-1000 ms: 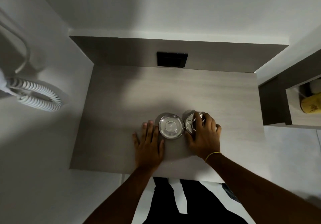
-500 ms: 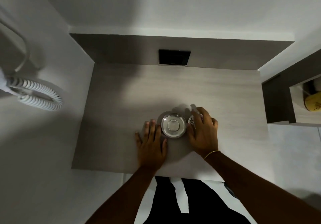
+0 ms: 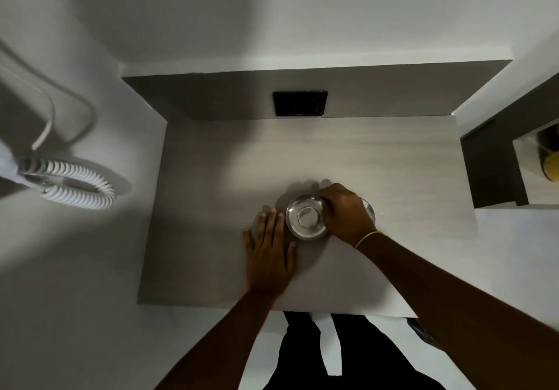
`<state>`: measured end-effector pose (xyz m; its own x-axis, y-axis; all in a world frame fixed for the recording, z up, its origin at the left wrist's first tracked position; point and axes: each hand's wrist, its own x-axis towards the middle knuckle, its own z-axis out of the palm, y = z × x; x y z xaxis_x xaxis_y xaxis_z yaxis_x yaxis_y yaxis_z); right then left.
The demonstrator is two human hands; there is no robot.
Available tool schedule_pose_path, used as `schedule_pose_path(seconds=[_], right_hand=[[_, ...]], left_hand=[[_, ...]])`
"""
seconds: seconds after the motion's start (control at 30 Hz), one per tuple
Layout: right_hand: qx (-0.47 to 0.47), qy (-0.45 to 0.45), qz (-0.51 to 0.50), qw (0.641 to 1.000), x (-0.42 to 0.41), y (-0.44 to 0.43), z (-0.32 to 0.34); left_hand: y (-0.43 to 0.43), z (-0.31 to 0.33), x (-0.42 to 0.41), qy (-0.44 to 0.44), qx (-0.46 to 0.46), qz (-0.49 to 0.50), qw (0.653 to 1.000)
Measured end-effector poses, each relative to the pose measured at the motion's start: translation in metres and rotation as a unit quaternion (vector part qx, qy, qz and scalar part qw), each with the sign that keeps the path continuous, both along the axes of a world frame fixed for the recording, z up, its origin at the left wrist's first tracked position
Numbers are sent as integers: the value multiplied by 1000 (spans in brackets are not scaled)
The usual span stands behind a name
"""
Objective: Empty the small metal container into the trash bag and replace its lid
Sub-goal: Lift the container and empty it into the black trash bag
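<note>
Small round shiny metal container [image 3: 307, 217], one fully seen, sits near the front middle of the pale wood-grain counter [image 3: 393, 162], and I cannot tell what it holds; a second shiny metal piece [image 3: 369, 208] peeks out just right of it. Two hands show: the left hand [image 3: 269, 253] lies flat with fingers spread just left of the container, while the right hand [image 3: 346, 212] curls over its right rim, hiding most of that second piece, its grip unclear. One black wall plate [image 3: 300, 103] sits at the far edge, one white coiled cord [image 3: 72, 188] hangs far left.

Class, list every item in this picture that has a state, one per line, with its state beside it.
Metal container: upright on the desk, open, no lid on.
Lid: off, mostly hidden under the right hand.
Right hand: over the lid, fingers at the container rim; grip unclear.
Left hand: flat on the desk, holding nothing.
Coiled cord: hanging, coiled.
</note>
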<state>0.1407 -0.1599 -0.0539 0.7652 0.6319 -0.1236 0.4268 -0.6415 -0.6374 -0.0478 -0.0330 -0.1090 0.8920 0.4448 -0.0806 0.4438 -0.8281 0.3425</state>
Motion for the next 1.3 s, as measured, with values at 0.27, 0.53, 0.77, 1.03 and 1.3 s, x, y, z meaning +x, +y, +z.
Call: schedule_pose_path(seconds=[0.27, 0.53, 0.77, 1.03, 1.3], right_hand=[[99, 71, -245, 962, 18, -106, 23], [232, 157, -491, 825, 4, -297, 19], [232, 113, -623, 738, -69, -452, -25], [-71, -24, -510, 857, -124, -522, -152], [-205, -37, -304, 929, -106, -533, -275]], left_hand=[[-19, 40, 95, -68, 12, -167, 983], [-185, 73, 181, -51, -14, -380, 924], [-354, 52, 153, 1, -111, -543, 832], [-436, -60, 56, 125, -131, -615, 768], [-405, -152, 26, 210, -89, -554, 801]])
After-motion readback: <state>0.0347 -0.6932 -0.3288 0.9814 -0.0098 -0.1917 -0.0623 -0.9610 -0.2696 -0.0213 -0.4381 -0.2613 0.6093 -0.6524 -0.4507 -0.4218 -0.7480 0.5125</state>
